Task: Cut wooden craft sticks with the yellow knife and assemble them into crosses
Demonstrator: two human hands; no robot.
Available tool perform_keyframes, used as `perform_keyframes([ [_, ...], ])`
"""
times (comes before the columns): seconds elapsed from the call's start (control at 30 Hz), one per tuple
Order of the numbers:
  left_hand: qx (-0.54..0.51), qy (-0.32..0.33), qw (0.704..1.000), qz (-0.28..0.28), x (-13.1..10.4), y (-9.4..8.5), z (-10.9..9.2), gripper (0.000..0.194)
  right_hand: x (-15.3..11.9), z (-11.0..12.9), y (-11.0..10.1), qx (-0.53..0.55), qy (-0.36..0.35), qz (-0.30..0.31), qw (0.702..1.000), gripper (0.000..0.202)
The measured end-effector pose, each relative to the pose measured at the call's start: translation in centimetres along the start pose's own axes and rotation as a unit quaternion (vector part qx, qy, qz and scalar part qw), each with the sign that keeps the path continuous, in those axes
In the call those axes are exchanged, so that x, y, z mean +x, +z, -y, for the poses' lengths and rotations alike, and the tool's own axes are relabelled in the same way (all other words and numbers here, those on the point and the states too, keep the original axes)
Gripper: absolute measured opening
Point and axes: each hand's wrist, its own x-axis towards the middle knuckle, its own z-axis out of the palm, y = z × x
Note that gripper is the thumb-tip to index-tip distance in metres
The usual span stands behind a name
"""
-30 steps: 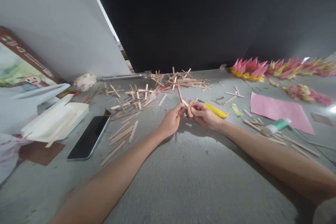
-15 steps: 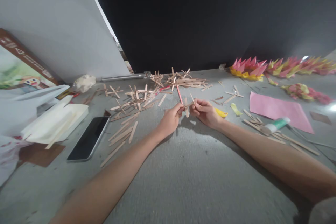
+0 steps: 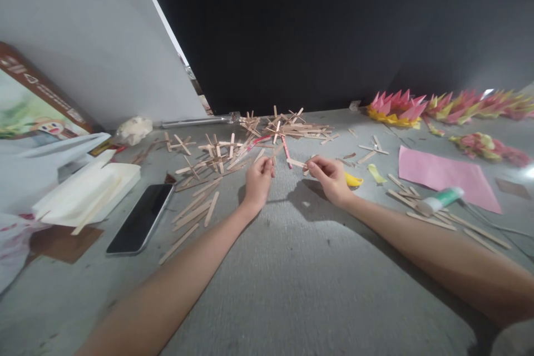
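Observation:
My left hand (image 3: 257,182) is closed in a pinch, and a short wooden craft stick (image 3: 274,160) stands up at its fingertips. To the right, my right hand (image 3: 329,179) is closed on another craft stick (image 3: 297,163), which points left toward the gap between the hands; a second piece may sit behind the fingers. Both hands are apart, just above the grey floor. Beyond them lies a red patterned stick, perhaps a pencil (image 3: 286,151), close to a heap of craft sticks (image 3: 308,129), several joined in crosses. A yellow object (image 3: 354,179) lies beside my right hand.
Loose craft sticks (image 3: 192,217) and a phone (image 3: 139,219) lie left, near a white open box (image 3: 125,178). On the right are pink paper (image 3: 446,175), a green-white tube (image 3: 441,200) and pink-yellow paper flowers (image 3: 396,107). A dark panel (image 3: 334,33) stands behind.
My hands have moved apart: the left one shifted left with a craft stick, while the right one stayed close to its place. The stick in my right hand now points left.

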Motion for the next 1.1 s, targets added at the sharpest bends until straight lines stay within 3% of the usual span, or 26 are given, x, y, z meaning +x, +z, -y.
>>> perform_keyframes([
  [0.4,-0.026,0.016,0.999,0.006,-0.1,0.1,-0.3,0.026,0.1,0.1,0.0,-0.032,-0.022,-0.011,0.999,0.04],
  [0.6,-0.021,0.072,0.997,0.009,-0.9,0.1,-1.7,0.029,0.1,-0.2,-0.1,0.014,-0.018,0.004,1.0,0.038],
  [0.87,0.075,0.232,0.97,-0.01,-2.6,0.1,-3.3,0.027,0.5,-1.4,0.3,0.145,-0.022,-0.008,0.989,0.039],
  [1.1,0.073,0.248,0.966,0.004,-2.8,0.0,-3.1,0.026,0.5,-1.5,0.5,0.167,-0.032,0.003,0.985,0.035],
])
